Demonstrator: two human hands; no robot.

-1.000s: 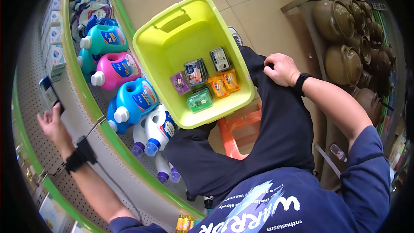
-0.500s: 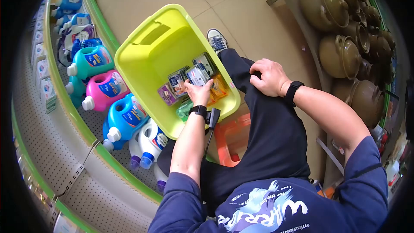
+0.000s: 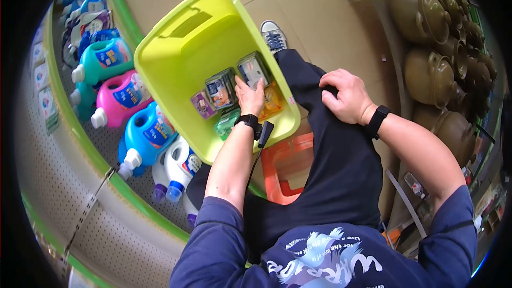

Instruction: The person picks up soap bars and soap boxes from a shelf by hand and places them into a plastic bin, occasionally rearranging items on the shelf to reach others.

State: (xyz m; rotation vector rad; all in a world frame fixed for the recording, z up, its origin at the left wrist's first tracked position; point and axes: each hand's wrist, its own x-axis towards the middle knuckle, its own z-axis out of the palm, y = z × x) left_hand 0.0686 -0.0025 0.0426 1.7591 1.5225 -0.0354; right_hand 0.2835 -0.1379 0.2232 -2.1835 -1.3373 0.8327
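My left hand reaches down into a lime-green plastic bin, fingers spread and no pack visible in its grasp. Its fingertips are at a stack of packs with a white-grey top pack. Just left of the fingers are dark packs with a picture label. A purple pack, a green pack partly behind my wrist and orange packs lie around the hand. My right hand rests on my dark-trousered knee, fingers bent over it, thumb apart, holding nothing.
An orange-red plastic stool stands under the bin's near side. On the left, a green-edged shelf carries detergent jugs, including a pink one and a blue one. Brown clay pots fill the right-hand rack.
Half a second ago my left hand held a white-blue pack over the stacks; now its fingers are spread and that pack is out of its grasp. My right hand stays on the knee.
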